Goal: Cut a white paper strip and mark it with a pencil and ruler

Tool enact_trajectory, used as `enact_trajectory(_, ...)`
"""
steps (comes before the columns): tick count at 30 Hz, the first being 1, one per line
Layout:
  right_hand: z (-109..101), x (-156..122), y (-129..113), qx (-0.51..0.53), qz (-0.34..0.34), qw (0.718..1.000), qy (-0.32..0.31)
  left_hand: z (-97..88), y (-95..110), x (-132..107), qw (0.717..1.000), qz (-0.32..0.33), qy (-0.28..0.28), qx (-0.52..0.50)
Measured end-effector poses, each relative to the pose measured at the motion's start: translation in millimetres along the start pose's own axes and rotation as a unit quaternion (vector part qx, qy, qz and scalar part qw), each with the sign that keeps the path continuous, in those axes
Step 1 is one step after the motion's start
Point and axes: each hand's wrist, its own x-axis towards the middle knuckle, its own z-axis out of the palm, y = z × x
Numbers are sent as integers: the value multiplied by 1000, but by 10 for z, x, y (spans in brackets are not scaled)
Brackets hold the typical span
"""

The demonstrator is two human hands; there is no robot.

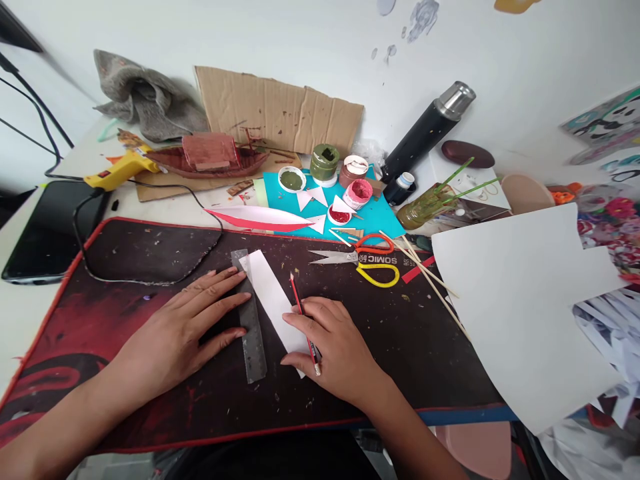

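Observation:
My left hand (185,330) lies flat with its fingers spread, the fingertips pressing on a clear ruler (254,343). Beneath the ruler's upper end is the tip of a white paper strip (273,293), which slants down to the right. My right hand (333,343) holds a red and black pencil (295,293), its point facing away from me and its eraser end near the thumb. The thumb and index finger of that hand also rest at the lower part of the strip. Beyond it lie scissors (357,257) with orange and yellow handles, blades apart.
A red-edged black mat (200,413) covers the desk. Behind are a brown model boat (210,160), a yellow glue gun (120,167), a white and red paper hull (260,218), and paint jars (324,163) on blue card. Wooden sticks (425,273) and a large white sheet (515,320) lie right.

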Motion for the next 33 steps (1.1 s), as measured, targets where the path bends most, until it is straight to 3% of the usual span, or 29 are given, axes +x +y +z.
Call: enact_trajectory(33,-15,3,30,12,6,1000,-14,-7,36,9,1000,5,-10,12)
